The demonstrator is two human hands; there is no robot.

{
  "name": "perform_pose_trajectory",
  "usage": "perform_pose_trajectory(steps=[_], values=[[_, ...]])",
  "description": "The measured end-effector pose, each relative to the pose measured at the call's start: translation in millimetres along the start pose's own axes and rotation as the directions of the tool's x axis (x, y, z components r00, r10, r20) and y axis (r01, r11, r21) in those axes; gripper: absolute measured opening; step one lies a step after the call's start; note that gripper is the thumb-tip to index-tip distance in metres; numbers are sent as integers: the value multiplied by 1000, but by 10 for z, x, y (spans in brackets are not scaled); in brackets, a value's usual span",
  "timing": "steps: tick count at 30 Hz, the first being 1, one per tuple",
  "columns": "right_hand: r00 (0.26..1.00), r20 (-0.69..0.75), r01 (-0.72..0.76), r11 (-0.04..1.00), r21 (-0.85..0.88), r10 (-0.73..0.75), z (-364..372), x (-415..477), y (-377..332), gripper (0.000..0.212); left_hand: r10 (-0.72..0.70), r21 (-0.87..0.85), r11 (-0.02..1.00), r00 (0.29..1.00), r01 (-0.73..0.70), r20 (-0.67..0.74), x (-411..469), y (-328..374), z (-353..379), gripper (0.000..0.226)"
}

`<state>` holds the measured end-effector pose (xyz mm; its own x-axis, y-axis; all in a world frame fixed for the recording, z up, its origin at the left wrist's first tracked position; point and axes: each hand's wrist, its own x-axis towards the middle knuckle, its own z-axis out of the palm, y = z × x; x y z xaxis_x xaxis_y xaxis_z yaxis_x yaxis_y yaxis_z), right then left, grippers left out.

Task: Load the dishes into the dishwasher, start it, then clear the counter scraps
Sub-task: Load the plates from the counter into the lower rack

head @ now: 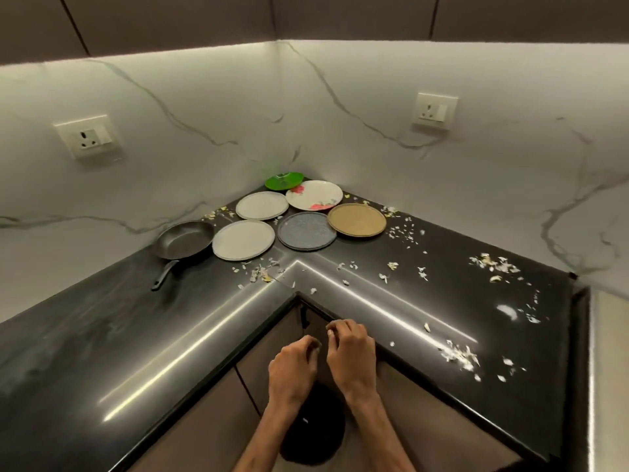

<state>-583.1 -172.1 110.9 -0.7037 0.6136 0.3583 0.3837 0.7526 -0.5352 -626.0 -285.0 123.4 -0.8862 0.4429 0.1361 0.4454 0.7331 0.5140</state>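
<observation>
Several plates lie flat in the far corner of the black L-shaped counter: two white plates, a grey plate, a tan plate, a flowered plate and a green plate at the very back. A dark frying pan sits left of them, handle toward me. Pale scraps are scattered over the counter, mostly on the right. My left hand and right hand hover below the counter's inner corner, fingers loosely curled, holding nothing.
Marble walls with two power sockets back the counter. Brown cabinet fronts run under it. A steel edge shows at the far right. Upper cabinets hang overhead.
</observation>
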Motion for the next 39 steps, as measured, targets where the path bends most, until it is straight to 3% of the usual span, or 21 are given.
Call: perform_pose_trajectory(steps=[9, 15, 20, 26, 31, 39], values=[[980, 186, 68, 998, -8, -65, 524, 530, 74, 18, -128, -159, 979, 992, 124, -13, 738, -139, 248, 17], [988, 157, 4, 995, -102, 12, 737, 1093, 214, 16, -9, -200, 980, 1000, 15, 30, 1379, -148, 543, 22], [981, 132, -128, 983, -129, 145, 917, 1600, 343, 16, 135, -82, 989, 970, -120, 202, 2041, -200, 776, 46], [942, 139, -285, 948, -143, 305, 948, 2063, 570, 19, 227, 14, 968, 899, -250, 374, 2534, -260, 1075, 58], [911, 180, -322, 913, -251, 371, 873, 2508, 796, 34, 175, 57, 975, 901, -215, 398, 2852, -280, 1244, 61], [891, 339, -237, 946, -219, 302, 1113, 3379, 980, 58, 61, 110, 989, 945, -101, 322, 3043, -228, 1345, 52]])
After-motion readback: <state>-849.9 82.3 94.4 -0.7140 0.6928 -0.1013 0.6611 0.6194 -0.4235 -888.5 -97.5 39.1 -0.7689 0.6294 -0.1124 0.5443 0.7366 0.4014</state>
